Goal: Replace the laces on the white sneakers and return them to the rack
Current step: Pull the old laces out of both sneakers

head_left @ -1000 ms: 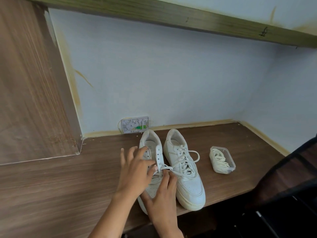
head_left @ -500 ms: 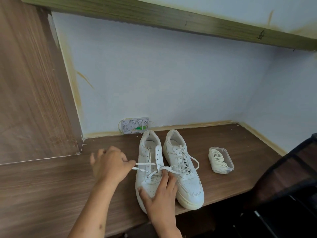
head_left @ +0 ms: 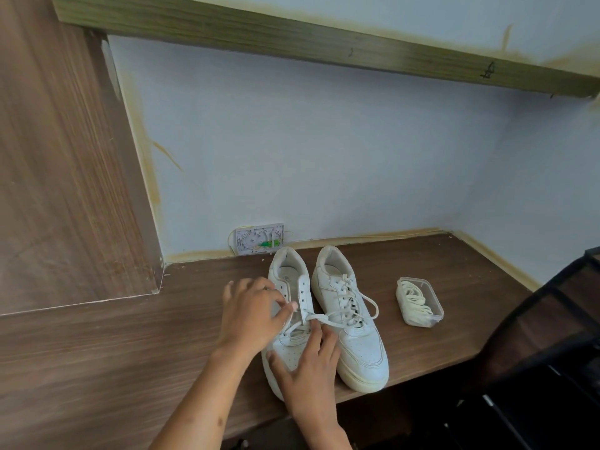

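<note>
Under right hand (head_left: 311, 368): toe of left sneaker (head_left: 289, 323), pressed by straight fingers. Beside it, left hand (head_left: 251, 315) pinching lace (head_left: 319, 318) at eyelets.

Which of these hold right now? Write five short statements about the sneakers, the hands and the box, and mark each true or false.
1. Two white sneakers stand side by side on the wooden shelf. True.
2. The right sneaker has no lace. False: it is laced; the left sneaker has its upper eyelets bare.
3. The clear box holds laces. True.
4. The box sits left of the sneakers. False: it sits to their right, apart from them.
5. The right hand rests on the right sneaker. False: it rests on the left sneaker's toe, while the left hand pinches the lace at the eyelets.
</note>
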